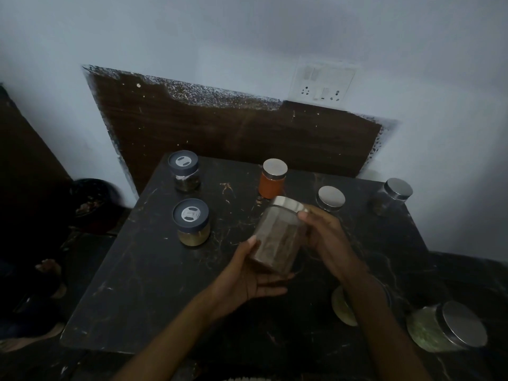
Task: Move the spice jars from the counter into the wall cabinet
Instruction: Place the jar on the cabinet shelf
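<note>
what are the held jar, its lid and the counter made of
The held jar is clear glass or clear plastic, I cannot tell which; brown contents show through its faceted wall. Its lid looks like brushed metal, with a dull silver sheen. The counter seems to be polished black stone, marble-like, with pale veins.

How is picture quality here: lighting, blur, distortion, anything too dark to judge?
Head view: dim, bluish light; the held brown jar looks slightly soft; wide-angle distortion leans the green jar at the right edge outward; the floor at far left is nearly black; no harsh glare.
</note>
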The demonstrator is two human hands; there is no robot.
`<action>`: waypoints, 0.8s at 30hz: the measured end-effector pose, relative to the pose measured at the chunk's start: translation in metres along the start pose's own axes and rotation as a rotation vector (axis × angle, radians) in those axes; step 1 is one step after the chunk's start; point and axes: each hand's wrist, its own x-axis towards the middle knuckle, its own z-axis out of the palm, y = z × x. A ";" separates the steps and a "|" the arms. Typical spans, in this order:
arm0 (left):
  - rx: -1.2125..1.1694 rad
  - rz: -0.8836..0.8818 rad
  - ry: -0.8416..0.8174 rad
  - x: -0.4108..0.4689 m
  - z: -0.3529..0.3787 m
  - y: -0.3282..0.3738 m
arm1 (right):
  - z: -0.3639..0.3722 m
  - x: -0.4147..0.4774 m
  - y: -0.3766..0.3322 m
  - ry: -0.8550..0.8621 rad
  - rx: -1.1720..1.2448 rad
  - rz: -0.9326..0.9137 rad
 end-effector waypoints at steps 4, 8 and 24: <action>0.211 0.191 0.237 -0.004 0.007 -0.003 | 0.003 0.000 -0.001 0.027 -0.103 -0.036; 0.266 0.246 0.295 -0.005 0.010 -0.007 | 0.006 0.002 -0.002 0.026 -0.112 -0.027; 0.369 0.289 0.331 -0.005 0.018 -0.007 | 0.013 0.003 -0.009 0.029 -0.104 -0.037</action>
